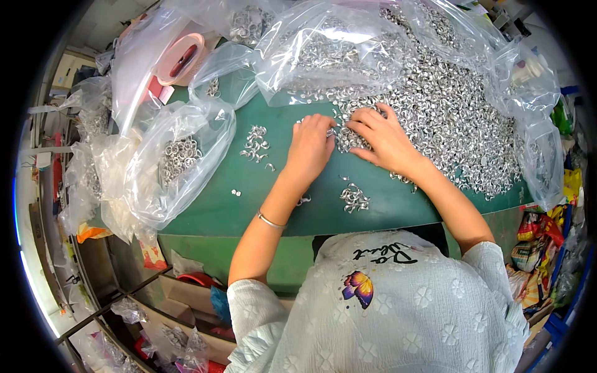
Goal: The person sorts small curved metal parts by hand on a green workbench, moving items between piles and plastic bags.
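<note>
A large pile of small curved silver metal pieces (454,118) spreads over the green tabletop (261,205). At the pile's near left edge, my left hand (311,146) is closed, its fingers curled down. Silver bits show at its fingertips, though the fingers partly hide them. Just to its right, my right hand (387,140) rests on the pile with thumb and fingers apart, touching loose pieces. A small heap of pieces (354,198) lies nearer to me, below the right hand. Another small group (255,144) sits left of my left hand.
See-through plastic bags (329,56) cover the pile's back. At the left stands an open plastic bag (214,137) with silver rings (180,155) in it. Behind it is a pink oval container (198,59). Shelf compartments (180,292) with bagged items lie below left; colourful packages (535,248) are at right.
</note>
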A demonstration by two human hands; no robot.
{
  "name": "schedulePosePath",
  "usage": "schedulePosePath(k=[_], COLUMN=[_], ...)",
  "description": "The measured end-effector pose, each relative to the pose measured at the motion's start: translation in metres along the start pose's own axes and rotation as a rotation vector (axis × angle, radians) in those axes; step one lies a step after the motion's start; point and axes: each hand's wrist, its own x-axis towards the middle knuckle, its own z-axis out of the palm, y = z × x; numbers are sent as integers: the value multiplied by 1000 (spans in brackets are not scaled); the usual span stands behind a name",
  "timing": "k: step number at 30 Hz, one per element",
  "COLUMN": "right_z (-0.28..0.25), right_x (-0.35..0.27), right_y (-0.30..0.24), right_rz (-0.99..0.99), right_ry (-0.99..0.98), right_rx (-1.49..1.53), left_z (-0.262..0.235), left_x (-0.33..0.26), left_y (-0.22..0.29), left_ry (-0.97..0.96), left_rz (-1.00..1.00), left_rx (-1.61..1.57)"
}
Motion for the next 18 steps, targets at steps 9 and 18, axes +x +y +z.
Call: schedulePosePath(k=[9, 18], right_z=[-13, -4], right_x=[-9, 8], right_y=[23, 0], right_rz=[130, 117], right_ry=[197, 255], right_rx=[-159, -40], left_z=[-7, -12], left_x=[18, 3], left_y=[-1, -8], left_ry=[172, 194], left_rz=[-210, -57], left_rx=[-362, 29])
